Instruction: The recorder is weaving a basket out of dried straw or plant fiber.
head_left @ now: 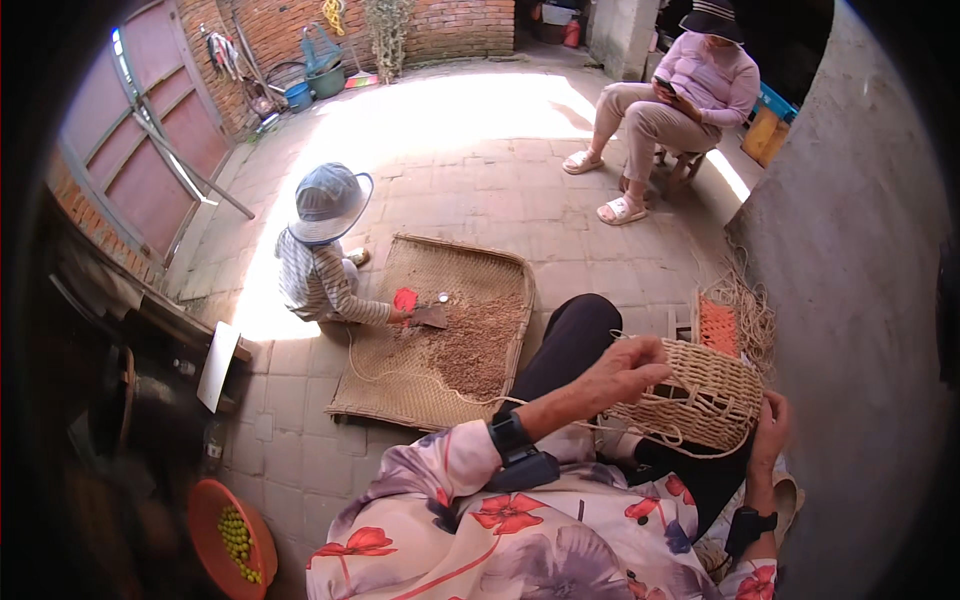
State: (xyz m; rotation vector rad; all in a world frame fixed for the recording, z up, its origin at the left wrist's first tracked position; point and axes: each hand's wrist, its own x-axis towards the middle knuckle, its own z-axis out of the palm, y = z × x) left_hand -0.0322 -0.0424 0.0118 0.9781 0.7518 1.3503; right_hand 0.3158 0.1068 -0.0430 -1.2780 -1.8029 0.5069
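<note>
So the half-round woven basket [720,395] is sitting in the lap, tipped on its side, with the right hand [770,430] gripping its right end. The left hand [625,372] is at the opposite edge, fingers curled in, though I honestly can't tell if it's pinching a strand. Loose cord [497,401] trails left over a flat woven tray [400,275] of brown kernels [485,345], where someone in a bucket hat [328,205] holds a scraper [430,316].
</note>
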